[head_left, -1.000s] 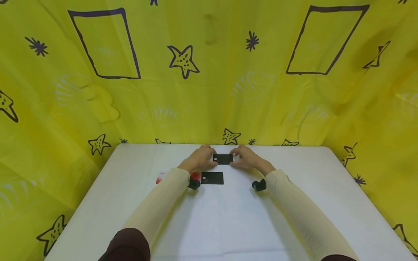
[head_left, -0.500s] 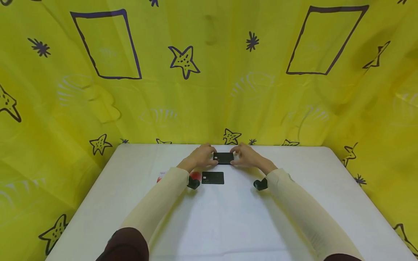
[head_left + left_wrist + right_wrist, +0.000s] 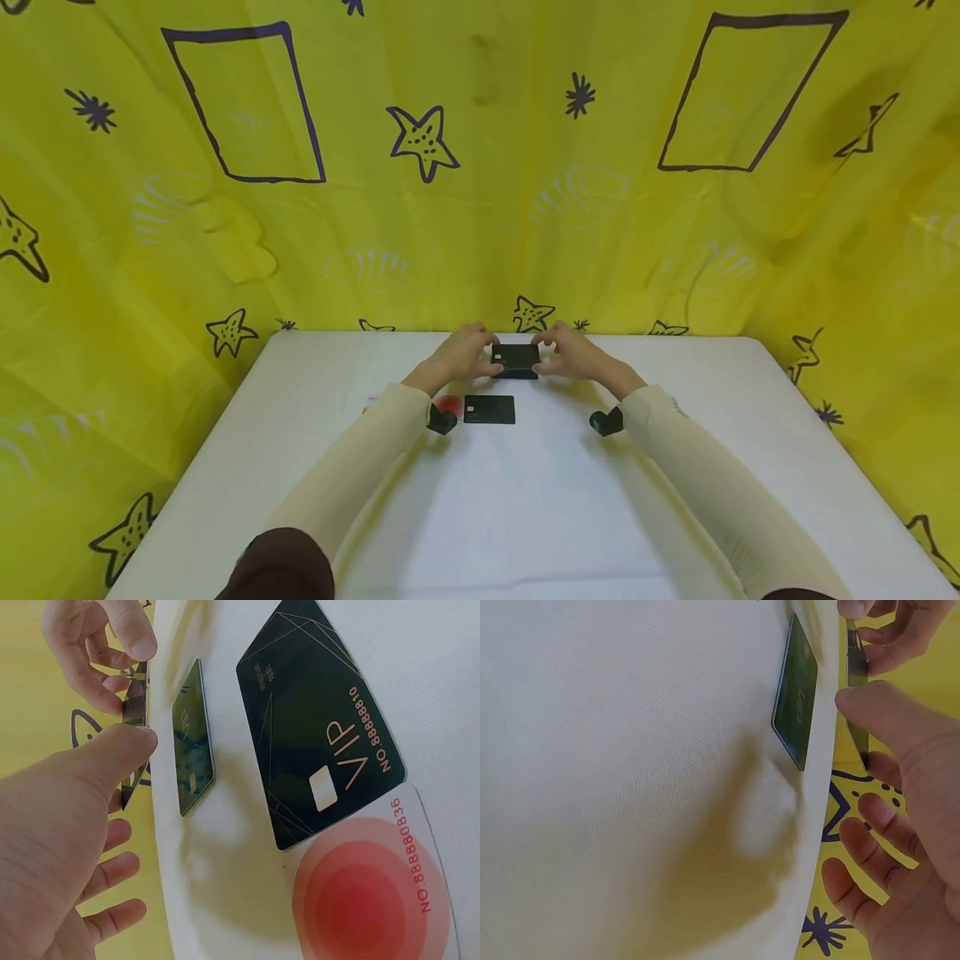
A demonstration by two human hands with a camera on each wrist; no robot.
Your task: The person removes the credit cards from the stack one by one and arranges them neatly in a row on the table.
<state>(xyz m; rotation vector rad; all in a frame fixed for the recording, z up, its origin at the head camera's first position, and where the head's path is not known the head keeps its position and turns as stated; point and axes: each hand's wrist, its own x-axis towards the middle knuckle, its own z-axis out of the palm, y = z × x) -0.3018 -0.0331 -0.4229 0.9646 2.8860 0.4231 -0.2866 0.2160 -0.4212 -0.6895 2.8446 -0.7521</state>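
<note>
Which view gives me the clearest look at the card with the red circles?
The left wrist view: the red-circle card is large, its number legible, though the frame's lower edge crops it. The head view shows part beside the left sleeve; the right wrist view, none.

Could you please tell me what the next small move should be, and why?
Probably lift the held card a little higher, evenly: the left hand and right hand pinch its opposite ends, and a lower card lies beneath it.

The white table (image 3: 540, 500) bears a black VIP card (image 3: 319, 731), a red-circled card (image 3: 360, 892) and another dark card (image 3: 193, 739).
</note>
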